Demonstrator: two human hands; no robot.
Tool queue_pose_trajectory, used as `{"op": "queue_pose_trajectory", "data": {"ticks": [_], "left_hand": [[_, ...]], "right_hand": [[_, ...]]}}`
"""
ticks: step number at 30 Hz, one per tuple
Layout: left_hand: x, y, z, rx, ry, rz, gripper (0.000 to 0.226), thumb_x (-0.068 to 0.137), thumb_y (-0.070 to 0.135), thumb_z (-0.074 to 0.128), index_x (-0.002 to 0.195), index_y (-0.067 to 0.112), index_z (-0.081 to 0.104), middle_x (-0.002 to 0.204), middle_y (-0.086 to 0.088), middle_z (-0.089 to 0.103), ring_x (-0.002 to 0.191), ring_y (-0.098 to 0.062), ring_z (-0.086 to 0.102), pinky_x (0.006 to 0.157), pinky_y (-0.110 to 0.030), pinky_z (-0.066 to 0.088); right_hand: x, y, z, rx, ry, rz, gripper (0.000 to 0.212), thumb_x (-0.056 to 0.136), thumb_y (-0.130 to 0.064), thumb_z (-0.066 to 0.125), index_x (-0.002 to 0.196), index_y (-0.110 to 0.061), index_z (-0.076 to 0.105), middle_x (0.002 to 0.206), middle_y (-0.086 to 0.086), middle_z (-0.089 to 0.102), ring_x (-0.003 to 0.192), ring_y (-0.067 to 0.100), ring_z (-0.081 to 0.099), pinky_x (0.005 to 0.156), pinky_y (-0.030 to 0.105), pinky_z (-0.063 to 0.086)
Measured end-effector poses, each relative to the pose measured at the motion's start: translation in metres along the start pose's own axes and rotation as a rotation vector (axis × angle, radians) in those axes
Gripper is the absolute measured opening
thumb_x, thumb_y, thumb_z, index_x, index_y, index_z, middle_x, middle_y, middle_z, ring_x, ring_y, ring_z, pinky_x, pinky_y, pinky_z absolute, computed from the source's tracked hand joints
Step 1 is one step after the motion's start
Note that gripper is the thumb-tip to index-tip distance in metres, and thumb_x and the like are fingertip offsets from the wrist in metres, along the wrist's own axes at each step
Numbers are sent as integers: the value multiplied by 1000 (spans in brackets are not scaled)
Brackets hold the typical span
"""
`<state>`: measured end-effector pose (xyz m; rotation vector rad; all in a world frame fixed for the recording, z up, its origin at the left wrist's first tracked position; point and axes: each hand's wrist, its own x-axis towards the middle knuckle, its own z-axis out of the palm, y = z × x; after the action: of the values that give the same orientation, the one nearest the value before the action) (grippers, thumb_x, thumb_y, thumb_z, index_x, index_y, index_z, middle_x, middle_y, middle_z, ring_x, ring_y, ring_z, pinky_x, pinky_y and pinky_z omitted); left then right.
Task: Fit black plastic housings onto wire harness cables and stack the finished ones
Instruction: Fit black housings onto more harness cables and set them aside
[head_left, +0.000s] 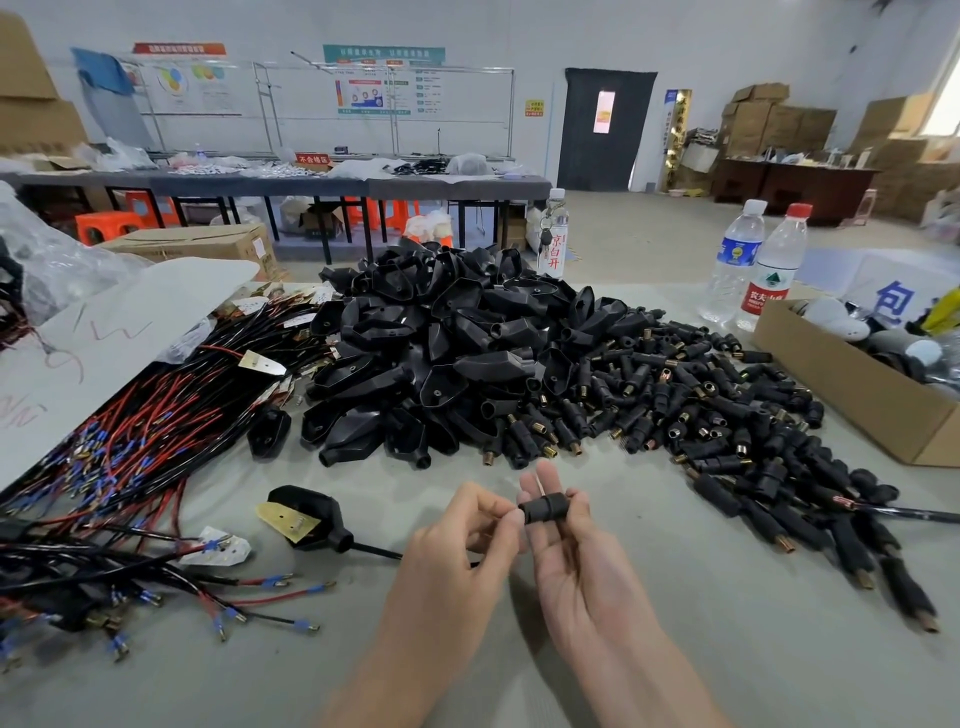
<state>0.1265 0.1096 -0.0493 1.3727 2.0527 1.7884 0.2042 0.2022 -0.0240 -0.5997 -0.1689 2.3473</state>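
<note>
Both my hands hold one small black cylindrical connector (544, 508) above the table, near the front middle. My right hand (571, 551) lies palm up with the connector across its fingers. My left hand (467, 530) pinches the connector's left end. A black cable runs left from my left hand to a black housing (311, 514) with a brass plate, lying on the table. A big heap of black housings (447, 343) sits behind. Small black connectors (727, 415) spread out to the right. Red and black harness cables (130, 447) lie at left.
A cardboard box (862, 395) stands at the right edge, with two water bottles (753, 265) behind it and a third bottle (553, 234) behind the heap. White foam sheet (104, 338) covers part of the cables at left. Finished cables (104, 587) lie at front left.
</note>
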Motion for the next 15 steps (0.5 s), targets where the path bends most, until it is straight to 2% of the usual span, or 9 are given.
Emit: {"op": "queue_pose_trajectory", "data": {"ticks": [4, 8, 11, 12, 13, 15], "left_hand": [[0, -2, 2, -37, 20, -28, 14, 88, 53, 57, 93, 41, 60, 82, 11, 74, 78, -11, 73, 70, -43, 61], [0, -1, 3, -68, 36, -53, 18, 86, 57, 58, 95, 43, 56, 84, 11, 74, 77, -13, 72, 71, -38, 61], [2, 0, 1, -64, 21, -46, 7, 92, 39, 65, 91, 40, 58, 81, 10, 74, 72, -11, 71, 66, -24, 57], [3, -1, 0, -58, 26, -53, 11, 94, 31, 66, 90, 39, 60, 79, 9, 73, 69, -11, 69, 65, -21, 56], [4, -1, -2, -46, 35, -60, 15, 94, 25, 67, 89, 38, 61, 77, 8, 72, 66, -11, 68, 63, -22, 55], [5, -1, -6, -17, 54, -65, 15, 94, 24, 67, 88, 37, 62, 75, 7, 71, 62, -12, 65, 64, -30, 56]], "right_hand": [[0, -1, 1, 26, -5, 7, 26, 108, -15, 35, 115, 5, 52, 103, 19, 76, 106, 28, 68, 77, 38, 60], [2, -3, 0, 20, -5, 4, 26, 108, -14, 37, 109, 4, 55, 107, 18, 75, 109, 28, 67, 79, 40, 59], [3, -4, -1, 17, -11, -1, 25, 108, -16, 37, 111, 2, 54, 110, 16, 75, 112, 27, 66, 92, 39, 58], [2, -3, -1, 1, -15, 0, 26, 108, -17, 36, 111, 1, 54, 110, 14, 75, 113, 27, 65, 97, 39, 55], [2, -1, -2, -19, -18, 1, 26, 108, -19, 36, 111, 1, 54, 110, 13, 75, 113, 26, 65, 100, 40, 53], [1, 2, -1, -43, -29, 7, 27, 108, -20, 36, 110, -1, 54, 109, 12, 76, 113, 26, 66, 94, 42, 57]]}}
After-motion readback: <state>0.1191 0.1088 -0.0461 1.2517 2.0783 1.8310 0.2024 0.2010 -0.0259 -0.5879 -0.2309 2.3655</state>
